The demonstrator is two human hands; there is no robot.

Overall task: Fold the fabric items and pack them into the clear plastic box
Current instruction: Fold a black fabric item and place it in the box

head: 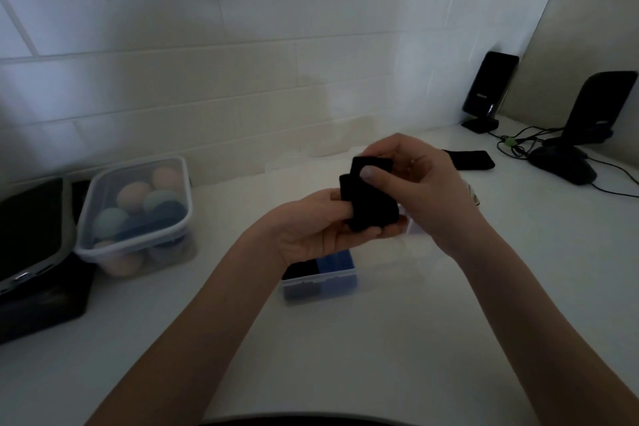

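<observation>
A folded black fabric piece [370, 199] is held above the table between both hands. My left hand [311, 232] cups it from below, palm up. My right hand [425, 183] pinches its top edge, thumb on the front. Directly beneath, the small clear plastic box [320, 282] sits on the white table, holding a black fabric item on its left side and a blue one [337, 264] on its right. Another black fabric piece [472, 159] lies flat on the table behind my right hand.
A lidded clear tub [136, 214] of coloured balls stands at the left, with a black case [34, 270] beside it. Two black speakers [489, 93] [594, 114], a dark mouse [563, 164] and cables occupy the back right corner. A tiled wall runs behind.
</observation>
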